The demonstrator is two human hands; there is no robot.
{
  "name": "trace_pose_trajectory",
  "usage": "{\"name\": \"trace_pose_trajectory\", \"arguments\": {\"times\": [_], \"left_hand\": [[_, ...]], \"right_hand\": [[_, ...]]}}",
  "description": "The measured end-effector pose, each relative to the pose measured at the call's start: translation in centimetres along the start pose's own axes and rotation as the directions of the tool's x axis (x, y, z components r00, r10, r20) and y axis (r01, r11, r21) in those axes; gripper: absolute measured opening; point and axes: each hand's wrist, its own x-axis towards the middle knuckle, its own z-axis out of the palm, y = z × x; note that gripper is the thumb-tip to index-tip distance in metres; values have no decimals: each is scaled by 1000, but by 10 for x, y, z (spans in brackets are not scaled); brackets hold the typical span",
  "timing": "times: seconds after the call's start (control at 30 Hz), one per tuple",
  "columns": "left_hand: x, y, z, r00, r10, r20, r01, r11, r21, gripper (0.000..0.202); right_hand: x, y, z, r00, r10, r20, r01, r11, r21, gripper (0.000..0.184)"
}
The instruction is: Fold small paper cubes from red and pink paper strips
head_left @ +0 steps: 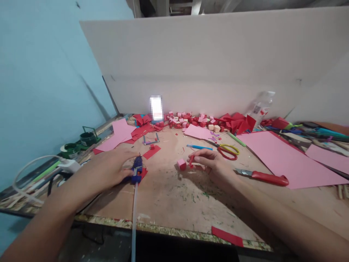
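My left hand [116,165] is at a blue hot glue gun [137,169] on the table, thumb and fingers closed around its body. A long clear glue stick [134,214] sticks out of the gun's rear, toward me and past the table edge. Between the fingertips of my right hand [211,162] is a small folded strip of red paper [191,161]. Just left of those fingertips, a small pink-and-red paper cube [181,164] sits on the table. A red paper piece [152,152] with a tiny red cube on it lies beyond the glue gun.
A red-handled knife [268,178], scissors [227,151] and a blue pen-like tool [199,147] lie on the right. Pink sheets [283,160] spread beyond them. Many paper cubes [191,120] line the back, near a plastic bottle [263,109] and a lit phone [156,108].
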Motion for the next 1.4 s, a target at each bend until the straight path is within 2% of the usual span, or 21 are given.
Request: {"name": "trace_pose_trajectory", "arguments": {"times": [0.03,0.07,0.13,0.17,0.2,0.27,0.33,0.4,0.5,0.6,0.67,0.73,0.9,1.0,1.27,1.4], "left_hand": [[7,12,8,997,70,-10,-66,968,243,36],[16,24,18,989,124,84,-146,918,368,34],[38,44,45,954,187,234,-260,904,339,34],[50,50,59,907,241,346,-339,904,260,36],[60,53,73,878,273,393,-374,904,208,37],[76,52,94,860,297,416,-387,910,151,31],[84,44,105,878,284,385,-351,930,114,21],[86,36,106,904,261,339,-300,951,67,25],[84,30,99,933,224,281,-225,974,-31,35],[83,31,93,947,150,283,-99,977,-187,47],[81,32,94,949,85,305,23,943,-332,49],[79,33,96,950,57,308,90,892,-443,46],[76,35,102,964,97,248,60,829,-556,41],[75,37,105,976,116,183,8,826,-564,40],[70,39,109,969,88,231,73,790,-609,45],[69,40,108,972,69,224,92,766,-636,35]], "right_hand": [[0,-1,-1,1000,4,-5,-4,1000,3,19],[1,-1,-3,1000,5,-12,-5,1000,7,19],[2,-2,-5,1000,4,-28,-3,1000,11,19],[2,-2,-6,999,1,-34,0,1000,11,19],[2,-2,-7,999,-3,-38,4,1000,10,20],[3,-3,-9,999,-8,-43,8,1000,10,20],[3,-4,-9,999,-6,-45,7,1000,11,21],[2,-6,-9,999,-3,-52,3,1000,13,21],[1,-12,-7,998,-7,-60,7,1000,7,19],[0,-17,-6,998,-16,-67,15,1000,-8,18],[-1,-19,-5,998,-17,-67,16,1000,-11,19],[-1,-20,-5,998,-16,-59,15,1000,-10,18],[-3,-16,-4,997,-10,-73,7,999,-42,19],[-4,-13,-4,997,-26,-76,20,997,-78,17],[-7,-11,-4,996,-64,-56,54,984,-170,15],[-7,-12,-4,995,-69,-75,53,979,-199,16]]}}
